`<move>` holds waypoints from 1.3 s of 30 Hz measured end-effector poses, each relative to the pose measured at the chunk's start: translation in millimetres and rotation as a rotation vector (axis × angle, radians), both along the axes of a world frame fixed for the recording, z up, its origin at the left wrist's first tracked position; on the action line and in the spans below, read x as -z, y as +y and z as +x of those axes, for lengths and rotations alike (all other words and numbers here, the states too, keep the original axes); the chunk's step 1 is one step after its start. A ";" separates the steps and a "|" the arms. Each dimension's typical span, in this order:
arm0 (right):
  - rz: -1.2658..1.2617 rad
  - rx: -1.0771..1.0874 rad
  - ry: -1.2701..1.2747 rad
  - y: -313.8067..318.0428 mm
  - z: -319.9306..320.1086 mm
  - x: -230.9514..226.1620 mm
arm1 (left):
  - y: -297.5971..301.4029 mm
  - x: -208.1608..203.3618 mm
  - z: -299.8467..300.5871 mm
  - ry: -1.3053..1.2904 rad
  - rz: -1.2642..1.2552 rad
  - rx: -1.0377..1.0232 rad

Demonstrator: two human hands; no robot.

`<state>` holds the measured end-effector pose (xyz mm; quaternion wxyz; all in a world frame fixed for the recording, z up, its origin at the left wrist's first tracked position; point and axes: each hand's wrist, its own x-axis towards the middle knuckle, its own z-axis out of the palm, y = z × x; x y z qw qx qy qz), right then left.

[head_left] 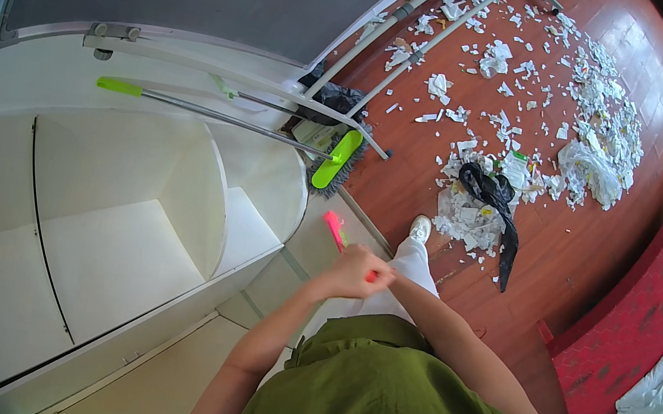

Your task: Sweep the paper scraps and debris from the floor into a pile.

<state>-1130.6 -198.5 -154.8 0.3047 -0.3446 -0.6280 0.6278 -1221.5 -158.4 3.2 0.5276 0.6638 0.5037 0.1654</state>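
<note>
Presently, left grip (356,273) closed around a pink-red stick-like tool (334,226); its upper end projects beyond the fist toward the tiled floor strip, a red bit showing at the other side. Right forearm (453,338) reaches the left fist; right grip hidden there, state cannot be told. White shoe (420,229) on reddish wood floor, just beside a heap of paper scraps (465,219) with a black plastic bag (493,189) on top. Green mop (338,160) near the white cabinet (186,154).
</note>
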 end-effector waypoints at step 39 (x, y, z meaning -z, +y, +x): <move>0.144 0.551 -0.433 89.0 103.2 -45.8 | 2.3 -97.0 108.1 -0.385 0.433 -0.035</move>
